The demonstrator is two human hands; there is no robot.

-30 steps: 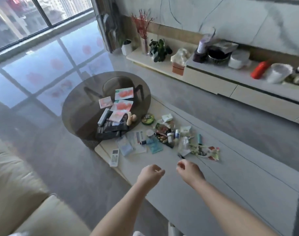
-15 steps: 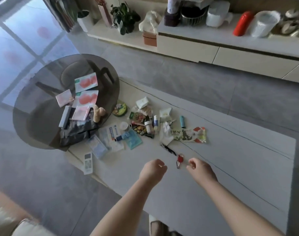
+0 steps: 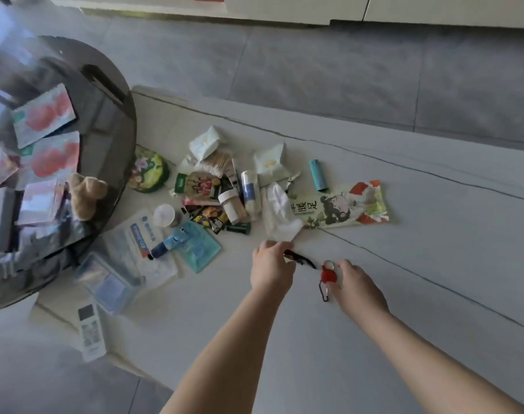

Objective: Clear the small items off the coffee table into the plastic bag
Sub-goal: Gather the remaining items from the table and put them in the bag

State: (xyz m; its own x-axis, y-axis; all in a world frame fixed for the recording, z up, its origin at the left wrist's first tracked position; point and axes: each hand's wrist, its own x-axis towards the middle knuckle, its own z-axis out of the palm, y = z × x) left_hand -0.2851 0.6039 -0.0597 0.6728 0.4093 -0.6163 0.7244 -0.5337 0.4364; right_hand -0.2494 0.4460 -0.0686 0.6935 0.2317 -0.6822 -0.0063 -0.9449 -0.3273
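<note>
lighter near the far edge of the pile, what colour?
Light blue-teal. The lighter shows clearly in the head view, lying beside the illustrated packet.

Surface: pale stone-look slab, smooth, low sheen, thin dark veins.
Round side table: dark smoked glass, glossy, reflective.
Floor: grey tiles, matt.
Lighter: teal plastic, smooth.
Printed packet: glossy foil or film, creased.
Round tin: green, shiny printed lid.
Small jar: clear plastic, white cap.
Tissue packs: white soft film wrapping, crinkled.
Remote control: white matt plastic.
Soft toy: tan plush cloth, fuzzy.
Key fob: red glossy plastic, with a thin metal clip.
Flat pouch: teal film, slight gloss.
</note>
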